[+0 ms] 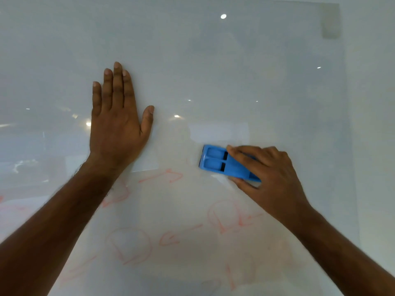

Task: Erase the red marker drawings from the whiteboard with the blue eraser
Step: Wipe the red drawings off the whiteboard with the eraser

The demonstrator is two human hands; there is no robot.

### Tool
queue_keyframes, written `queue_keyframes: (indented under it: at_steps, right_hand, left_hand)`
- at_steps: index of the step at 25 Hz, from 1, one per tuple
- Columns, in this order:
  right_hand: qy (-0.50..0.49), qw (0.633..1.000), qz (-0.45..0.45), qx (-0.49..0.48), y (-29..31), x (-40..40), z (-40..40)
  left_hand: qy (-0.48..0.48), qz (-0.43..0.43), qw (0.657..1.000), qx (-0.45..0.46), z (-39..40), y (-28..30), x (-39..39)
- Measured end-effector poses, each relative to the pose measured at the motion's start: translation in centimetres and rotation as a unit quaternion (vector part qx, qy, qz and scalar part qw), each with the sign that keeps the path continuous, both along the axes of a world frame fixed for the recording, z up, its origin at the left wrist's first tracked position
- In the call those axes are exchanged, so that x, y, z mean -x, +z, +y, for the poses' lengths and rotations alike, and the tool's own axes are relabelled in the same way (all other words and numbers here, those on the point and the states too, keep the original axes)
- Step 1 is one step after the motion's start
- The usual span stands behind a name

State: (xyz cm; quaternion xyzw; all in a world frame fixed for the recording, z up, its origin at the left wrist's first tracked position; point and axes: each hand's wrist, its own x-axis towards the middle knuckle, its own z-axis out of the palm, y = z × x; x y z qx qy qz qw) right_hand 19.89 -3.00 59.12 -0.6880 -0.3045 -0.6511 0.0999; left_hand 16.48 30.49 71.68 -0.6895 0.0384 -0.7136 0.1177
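Eraser (224,164) sits right of the frame's centre, flat against the whiteboard (235,71), with the right hand (271,176) curled over its rear end, fingers on top and thumb along its lower edge. The left hand (116,122) lies spread and flat on the board at centre left, holding nothing. Faint red drawings (160,177), arrows and rounded shapes, fill the lower half of the frame, below both hands. The eraser looks like light, rigid plastic, best gripped along its long sides; the glossy board should let it glide easily.
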Motion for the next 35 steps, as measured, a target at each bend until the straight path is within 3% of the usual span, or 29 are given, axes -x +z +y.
queue_keyframes:
  at_steps: [6, 14, 19, 24, 29, 32, 35]
  right_hand:
    - [0.023, 1.000, -0.002, -0.007, 3.6, 1.5, 6.3]
    - [-0.009, 0.991, -0.061, 0.115, -3.6, 0.4, 2.7]
    - [-0.035, 0.998, -0.042, 0.028, 0.6, -0.2, -0.2]
    - [0.008, 0.999, -0.031, -0.002, 3.9, 0.5, 4.0]
    - [0.008, 0.997, -0.038, 0.064, 0.5, 1.2, 6.7]
    - [-0.015, 0.988, -0.067, 0.137, -2.2, 0.7, 5.0]
    - [-0.029, 0.988, -0.067, 0.138, -2.2, 0.2, 2.4]
  left_hand:
    - [0.001, -0.003, 1.000, -0.001, 0.1, -0.1, -0.1]
    - [0.000, 0.013, 1.000, 0.004, -0.1, -0.1, 0.3]
    - [0.002, 0.007, 1.000, 0.004, -0.2, -0.2, 0.2]
    - [0.005, 0.004, 1.000, 0.002, -0.1, -0.2, 0.2]
    - [0.000, 0.009, 1.000, 0.000, 0.1, -0.2, 0.3]
    - [-0.001, 0.015, 1.000, 0.002, 0.0, -0.2, 0.4]
    - [0.000, 0.016, 1.000, 0.002, 0.0, -0.2, 0.4]
